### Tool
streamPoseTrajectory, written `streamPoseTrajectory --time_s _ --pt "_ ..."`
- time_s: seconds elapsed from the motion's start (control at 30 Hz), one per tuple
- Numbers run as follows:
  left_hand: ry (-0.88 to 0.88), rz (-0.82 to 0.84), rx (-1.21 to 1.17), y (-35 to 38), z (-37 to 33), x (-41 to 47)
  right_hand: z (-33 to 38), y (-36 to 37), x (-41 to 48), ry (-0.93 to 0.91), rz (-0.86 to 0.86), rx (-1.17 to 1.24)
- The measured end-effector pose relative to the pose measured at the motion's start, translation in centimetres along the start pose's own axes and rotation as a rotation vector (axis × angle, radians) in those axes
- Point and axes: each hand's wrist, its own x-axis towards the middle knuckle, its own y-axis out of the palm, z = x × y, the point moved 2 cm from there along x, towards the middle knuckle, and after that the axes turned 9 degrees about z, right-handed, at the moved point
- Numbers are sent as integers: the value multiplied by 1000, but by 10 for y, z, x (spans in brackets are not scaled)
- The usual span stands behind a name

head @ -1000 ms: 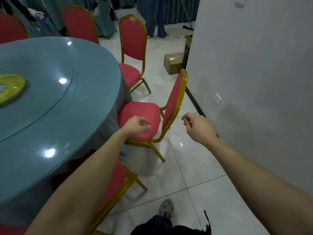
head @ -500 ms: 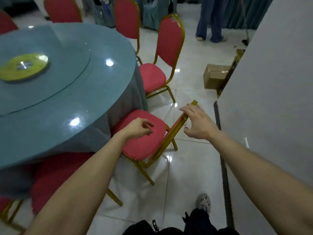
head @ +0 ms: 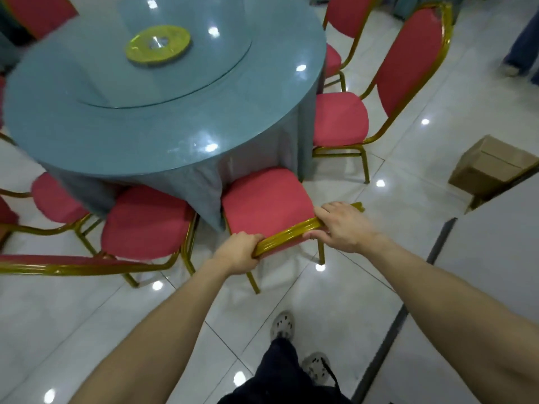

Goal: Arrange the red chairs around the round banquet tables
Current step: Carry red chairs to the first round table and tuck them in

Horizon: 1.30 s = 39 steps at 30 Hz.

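Glossy white floor tiles (head: 87, 316) surround a round banquet table (head: 145, 121) draped in blue. Half a second ago only the right hand (head: 341, 225) touched the chair (head: 262, 199). Now both clamp its gold top rail (head: 288, 231) — the left hand (head: 237, 252) curled round one end, the right hand's fingers wrapped over the other. The seat lies just beyond the grip, its front edge at the tablecloth, so it looks ready to be squared up. Counted: one table and six red chairs that I can make out — one held, three left of the grip, two right — plus one cardboard box (head: 493, 167).

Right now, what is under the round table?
The gripped chair has its seat front at the hanging tablecloth below the table. The cloth hides the table's base and anything further under.
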Motion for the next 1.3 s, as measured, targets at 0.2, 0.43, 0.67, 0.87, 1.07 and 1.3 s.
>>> streamPoseTrajectory --time_s 0.2,0.43,0.67,0.87,1.07,1.3 --pt "-16 -54 -58 -7 -14 13 -19 -1 7 -4 -84 -31" --pt "-12 -53 -26 -35 -33 53 -63 -11 19 24 -140 11" --pt "5 -65 -19 -43 -61 69 -80 -27 1 109 -155 118" --pt "-118 -81 -144 -40 -9 -6 5 -57 27 -73 -322 190" --pt "-396 -166 -214 -34 92 -121 120 -52 62 -222 -290 259" --pt "-570 -209 -331 -43 233 -233 267 -21 113 -313 -189 281"
